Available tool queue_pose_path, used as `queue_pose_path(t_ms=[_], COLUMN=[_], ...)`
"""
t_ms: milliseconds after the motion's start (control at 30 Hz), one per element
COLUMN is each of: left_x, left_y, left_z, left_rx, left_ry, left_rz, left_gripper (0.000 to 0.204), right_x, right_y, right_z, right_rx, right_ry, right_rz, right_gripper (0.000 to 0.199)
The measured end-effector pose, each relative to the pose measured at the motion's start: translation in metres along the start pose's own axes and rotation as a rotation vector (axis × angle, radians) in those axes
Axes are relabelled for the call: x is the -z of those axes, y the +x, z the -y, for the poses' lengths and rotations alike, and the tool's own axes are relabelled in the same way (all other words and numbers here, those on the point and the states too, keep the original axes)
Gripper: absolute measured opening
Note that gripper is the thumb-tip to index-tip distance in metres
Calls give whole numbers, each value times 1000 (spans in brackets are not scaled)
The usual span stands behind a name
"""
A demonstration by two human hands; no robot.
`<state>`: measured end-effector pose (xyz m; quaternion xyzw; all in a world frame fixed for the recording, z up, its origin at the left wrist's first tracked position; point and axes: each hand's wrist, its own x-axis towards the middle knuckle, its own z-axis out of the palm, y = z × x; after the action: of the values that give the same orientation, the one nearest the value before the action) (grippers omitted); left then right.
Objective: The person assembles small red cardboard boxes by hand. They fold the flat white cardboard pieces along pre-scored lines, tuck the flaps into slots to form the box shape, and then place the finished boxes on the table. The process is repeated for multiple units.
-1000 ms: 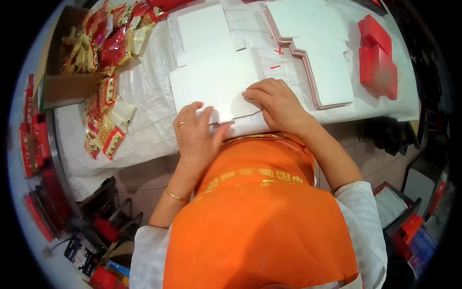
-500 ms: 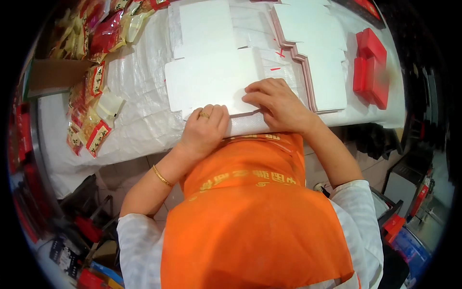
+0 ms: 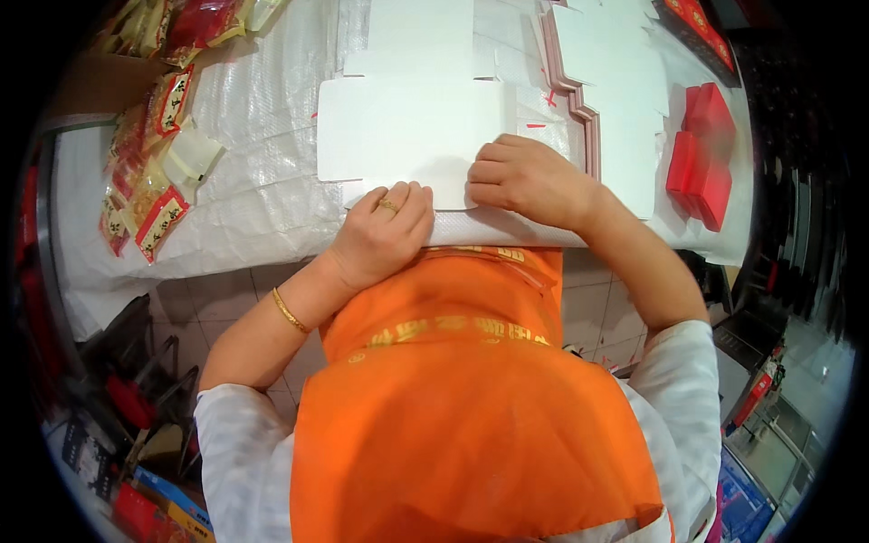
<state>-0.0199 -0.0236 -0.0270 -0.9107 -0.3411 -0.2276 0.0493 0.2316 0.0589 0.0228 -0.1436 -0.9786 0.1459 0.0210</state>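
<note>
In front of me a flat white cardboard box blank point(image 3: 407, 122) lies on the table, its long panel stretching away from me. My left hand point(image 3: 387, 224), with a ring and a bracelet, has its fingers bent over the near edge of the blank, left of its middle. Curled at the near right corner is my right hand point(image 3: 529, 181), its fingertips pressed together on the cardboard. The thumbs are mostly hidden. Right of the blank lies a stack of more white box blanks point(image 3: 620, 149) with stepped edges.
Red boxes point(image 3: 701, 158) sit at the table's right side, with a dark red printed box point(image 3: 695, 36) behind them. Wrapped food packets point(image 3: 167, 213) lie on the left beside a brown carton point(image 3: 100, 86). A wrinkled white plastic sheet point(image 3: 262, 163) covers the table.
My right fingers, stretched out over the blank before, are now curled in at its near right corner. My left hand stays on the near edge. The whole view has shifted slightly.
</note>
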Motion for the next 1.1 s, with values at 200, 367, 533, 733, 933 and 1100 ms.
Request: queue_pose_path(t_ms=[200, 367, 533, 733, 933, 1100], left_x=[-5, -6, -14, -7, 14, 26], left_y=[5, 0, -6, -3, -14, -26], left_z=[2, 2, 4, 4, 54, 107], left_rx=[-35, -14, 16, 78, 460, 451], left_ry=[56, 28, -46, -168, -363, -288], left_rz=[-62, -41, -133, -134, -237, -58], left_gripper=[12, 12, 9, 9, 35, 64], right_x=[18, 26, 13, 9, 6, -5], right_y=[56, 91, 97, 94, 46, 9], right_z=[1, 8, 8, 11, 21, 19], right_rx=[-7, 7, 39, -11, -18, -37], right_ry=[-51, -71, -40, -53, -166, -152], right_rz=[440, 680, 690, 650, 323, 6], right_gripper=[10, 11, 12, 14, 8, 8])
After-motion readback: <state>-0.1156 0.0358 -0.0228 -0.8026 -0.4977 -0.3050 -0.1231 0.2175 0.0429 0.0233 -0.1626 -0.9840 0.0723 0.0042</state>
